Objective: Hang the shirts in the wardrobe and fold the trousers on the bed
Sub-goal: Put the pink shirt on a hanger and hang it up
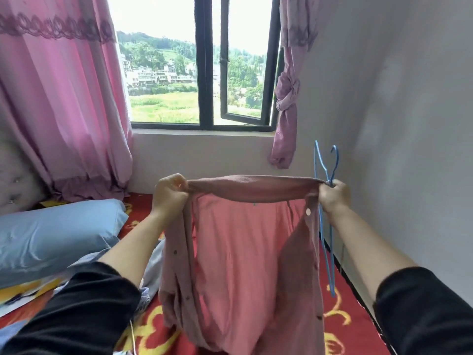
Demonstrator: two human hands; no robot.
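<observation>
A pink buttoned shirt [238, 252] hangs open in front of me, its collar stretched taut between both hands above the bed [343, 326]. My left hand [170, 194] grips the collar's left end in a fist. My right hand [332, 194] grips the collar's right end together with a blue wire hanger [327, 213], whose hook points up and whose frame dangles beside the shirt. The shirt's lower hem drops out of view at the bottom.
A blue pillow [56, 239] lies at the left on the red and yellow bedspread, with grey and light blue clothes [151, 275] heaped beside it. Pink curtains [64, 111] flank a part-open window [204, 73]. A white wall [396, 124] runs close along the right.
</observation>
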